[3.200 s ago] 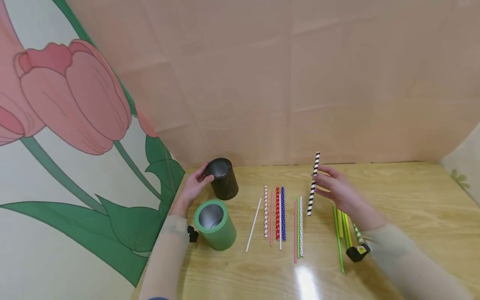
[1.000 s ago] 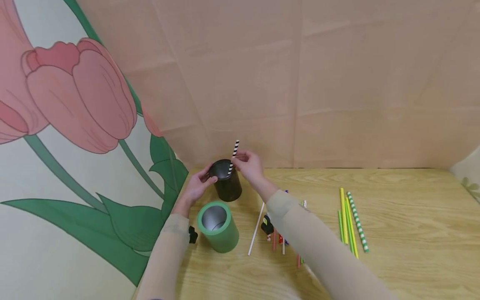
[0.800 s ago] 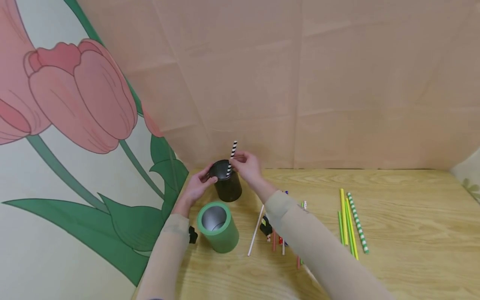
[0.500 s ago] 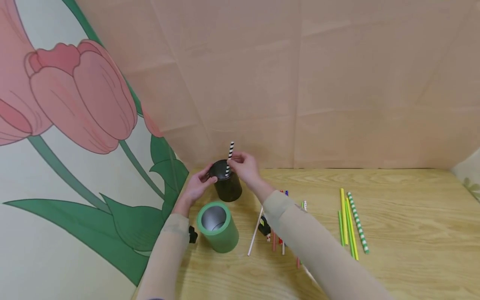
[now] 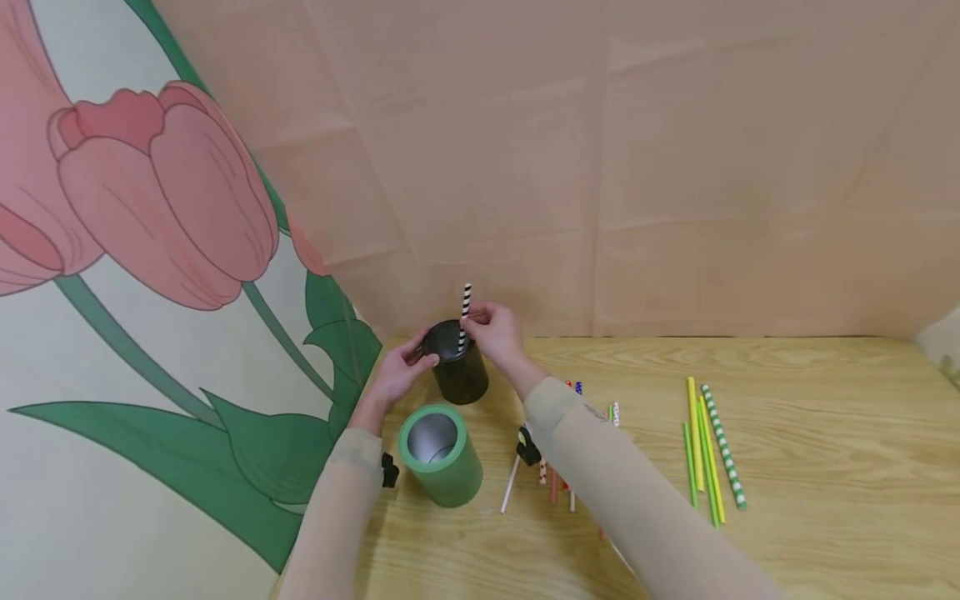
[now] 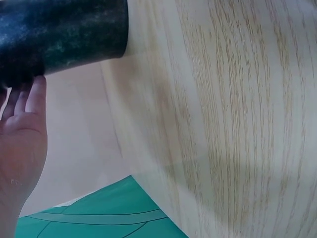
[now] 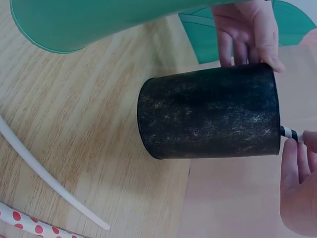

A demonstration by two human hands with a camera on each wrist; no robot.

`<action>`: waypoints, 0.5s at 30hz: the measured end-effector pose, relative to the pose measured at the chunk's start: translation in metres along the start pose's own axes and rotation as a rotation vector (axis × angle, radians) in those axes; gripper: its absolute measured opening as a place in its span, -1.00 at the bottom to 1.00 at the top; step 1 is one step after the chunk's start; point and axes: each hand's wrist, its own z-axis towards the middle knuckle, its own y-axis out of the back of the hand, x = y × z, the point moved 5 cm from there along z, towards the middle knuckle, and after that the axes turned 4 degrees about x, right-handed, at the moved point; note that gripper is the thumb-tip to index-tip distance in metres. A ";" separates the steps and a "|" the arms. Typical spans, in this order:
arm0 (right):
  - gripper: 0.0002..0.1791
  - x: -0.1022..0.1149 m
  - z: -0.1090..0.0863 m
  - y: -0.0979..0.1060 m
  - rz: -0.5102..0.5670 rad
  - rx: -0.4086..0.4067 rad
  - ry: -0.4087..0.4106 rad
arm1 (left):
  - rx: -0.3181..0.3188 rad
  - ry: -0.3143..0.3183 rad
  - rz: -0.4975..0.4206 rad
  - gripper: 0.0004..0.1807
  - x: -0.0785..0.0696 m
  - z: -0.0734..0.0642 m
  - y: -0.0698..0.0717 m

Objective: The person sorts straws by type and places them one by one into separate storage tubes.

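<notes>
My left hand [image 5: 396,375] holds the black can [image 5: 459,379] near its rim, thumb at the front and fingers round the left side. Between thumb and fingers, my right hand [image 5: 497,335] pinches a black-and-white striped straw [image 5: 467,298]. The straw stands nearly upright, its lower part inside the can's mouth and its upper end above my fingers. From the right wrist, the dark, scuffed can wall [image 7: 208,116] and a short piece of the striped straw [image 7: 288,132] at the rim are visible. In the left wrist view, fingertips [image 6: 35,91] touch the can's side.
A green can [image 5: 442,475] stands just in front of the black one. Several coloured straws, including a white straw [image 5: 510,485], lie partly hidden under my right forearm. Yellow and green straws and a green-striped straw [image 5: 723,446] lie farther right. A papered wall rises behind.
My right hand has carried the striped straw left from over the table's right half into the black can's mouth. Over the last second it has barely shifted; my left hand stays at the can.
</notes>
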 end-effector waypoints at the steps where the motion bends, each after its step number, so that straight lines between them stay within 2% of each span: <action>1: -0.74 -0.001 0.000 0.000 -0.019 0.000 -0.003 | -0.002 0.001 0.003 -0.26 0.000 0.000 0.000; 6: -0.65 -0.005 0.001 0.003 -0.084 -0.011 -0.018 | -0.002 0.005 0.017 -0.25 0.001 0.002 -0.001; 15: -0.59 -0.010 0.001 0.005 -0.069 -0.018 -0.043 | -0.006 0.022 0.023 -0.25 0.004 0.005 0.000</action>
